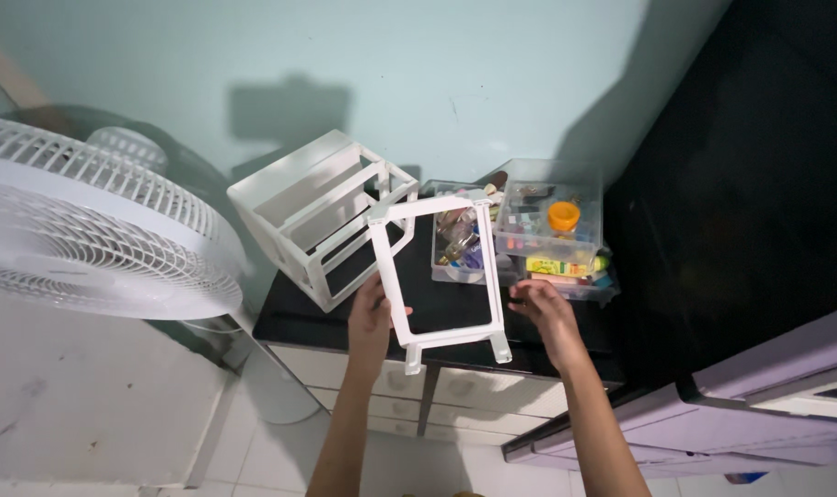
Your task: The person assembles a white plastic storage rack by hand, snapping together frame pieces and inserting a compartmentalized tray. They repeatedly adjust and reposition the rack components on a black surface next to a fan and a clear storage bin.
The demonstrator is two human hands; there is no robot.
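- Our left hand (371,324) grips the white frame (441,276) by its left bar, above the black cabinet top (290,313).
- Our right hand (547,313) hovers open beside the frame's right bar.
- A white rack (317,213) and clear drawers (552,225) sit behind; a fan (87,221) stands left, against a pale green wall (437,74).

Two bare forearms reach up from the bottom edge, the left hand (371,324) closed in a grip with fingers curled, the right hand (549,316) raised beside it, fingers bent forward and loosely spread.

left hand (371,322) gripping white frame (440,276); right hand (546,311) beside it
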